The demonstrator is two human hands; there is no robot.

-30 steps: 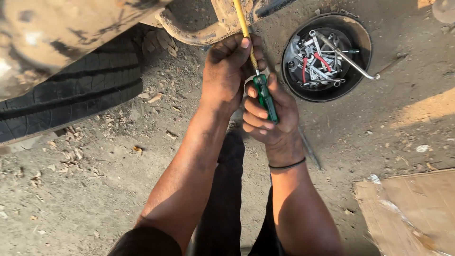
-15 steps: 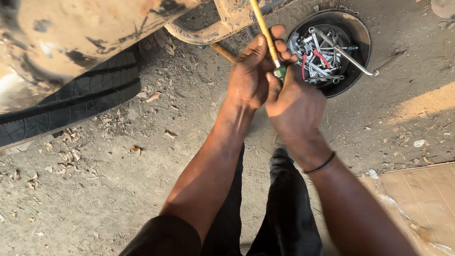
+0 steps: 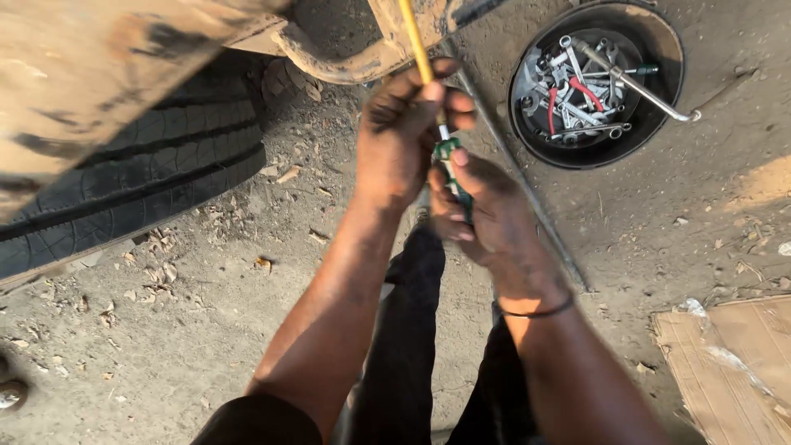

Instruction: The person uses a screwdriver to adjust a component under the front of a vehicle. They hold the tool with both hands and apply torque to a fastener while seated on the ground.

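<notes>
The screwdriver (image 3: pixel 449 169), green-handled with a yellowish shaft, points up toward the rusty metal bracket (image 3: pixel 346 62) under the vehicle. The right hand (image 3: pixel 482 210) is closed round the handle; the left hand (image 3: pixel 404 132) pinches the shaft higher up. If the tip slips off the dirty metal, the left fingers so near the shaft could be jabbed or scraped. The tyre (image 3: pixel 132 194) lies left, a black bowl of wrenches (image 3: pixel 597 82) upper right. A plain brown cardboard sheet (image 3: pixel 729 367) lies flat at lower right on the dirt ground (image 3: pixel 189 330); no labels show.
</notes>
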